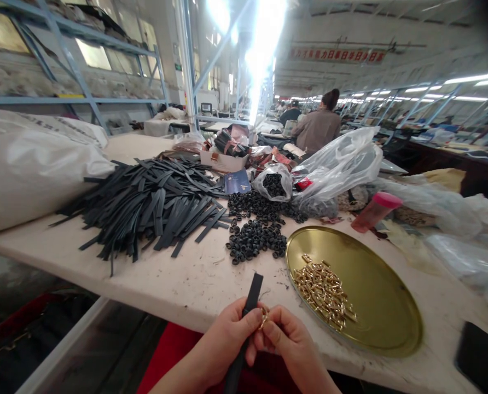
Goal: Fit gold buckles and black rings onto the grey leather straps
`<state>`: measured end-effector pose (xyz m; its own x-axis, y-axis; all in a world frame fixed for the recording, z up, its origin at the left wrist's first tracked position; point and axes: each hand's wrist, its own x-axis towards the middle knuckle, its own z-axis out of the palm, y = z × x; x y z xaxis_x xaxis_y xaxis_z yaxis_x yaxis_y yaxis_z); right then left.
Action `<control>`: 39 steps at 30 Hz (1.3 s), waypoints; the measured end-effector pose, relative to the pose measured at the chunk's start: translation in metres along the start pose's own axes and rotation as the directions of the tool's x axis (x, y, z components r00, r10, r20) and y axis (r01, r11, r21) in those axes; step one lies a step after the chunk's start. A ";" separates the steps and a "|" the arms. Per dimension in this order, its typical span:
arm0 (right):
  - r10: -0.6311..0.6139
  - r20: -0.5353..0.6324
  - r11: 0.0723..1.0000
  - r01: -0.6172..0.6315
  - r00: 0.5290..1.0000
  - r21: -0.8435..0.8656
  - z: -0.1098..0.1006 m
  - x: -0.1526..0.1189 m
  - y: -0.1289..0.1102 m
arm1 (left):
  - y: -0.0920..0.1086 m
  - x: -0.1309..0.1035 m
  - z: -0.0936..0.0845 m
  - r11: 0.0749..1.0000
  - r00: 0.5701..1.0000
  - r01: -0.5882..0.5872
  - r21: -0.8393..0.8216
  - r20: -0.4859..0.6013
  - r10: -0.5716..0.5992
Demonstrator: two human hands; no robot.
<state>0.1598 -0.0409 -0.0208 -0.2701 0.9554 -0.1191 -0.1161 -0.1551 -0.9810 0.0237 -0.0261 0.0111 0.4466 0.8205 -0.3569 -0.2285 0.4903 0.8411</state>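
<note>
My left hand (232, 328) grips a flat black strap (254, 293), its short end pointing up past the thumb and its long end hanging below. Between the fingertips of both hands sits a small gold buckle (263, 317), pinched by my right hand (287, 336) against the strap; whether the strap runs through it is hidden by the fingers. Right of my hands, a gold oval tray (387, 306) bears a heap of gold buckles (324, 290). Beyond my hands lies a pile of small black loops (254, 241).
A large heap of black straps (154, 202) covers the table's left part. Farther back are a bag of black loops (273, 185), a blue card (237, 181) and a cardboard box (223, 161). A pink-lidded jar (375, 212) stands tilted behind the tray. A dark flat object (482, 355) lies at right.
</note>
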 end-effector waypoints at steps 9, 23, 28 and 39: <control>0.015 -0.003 0.996 -0.015 1.000 -0.087 -0.003 0.007 0.007 | -0.001 0.007 -0.008 0.975 0.996 0.017 0.222 -0.091 0.003; -0.024 -0.129 0.969 -0.009 0.991 -0.247 -0.009 -0.002 0.015 | -0.004 0.003 -0.007 0.740 0.991 0.078 0.668 -0.130 0.013; 0.044 -0.002 0.995 -0.044 0.999 -0.086 -0.005 -0.005 0.019 | -0.004 -0.001 -0.006 0.595 0.983 0.034 0.803 -0.134 0.125; 0.044 0.021 0.986 -0.040 0.999 -0.162 -0.004 -0.008 0.029 | -0.005 -0.010 -0.006 0.639 0.995 0.025 0.769 -0.080 0.058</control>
<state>0.1622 -0.0523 -0.0490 -0.2945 0.9424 -0.1586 0.0511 -0.1502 -0.9873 0.0150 -0.0348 0.0084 0.3623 0.8681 -0.3392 0.5300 0.1074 0.8412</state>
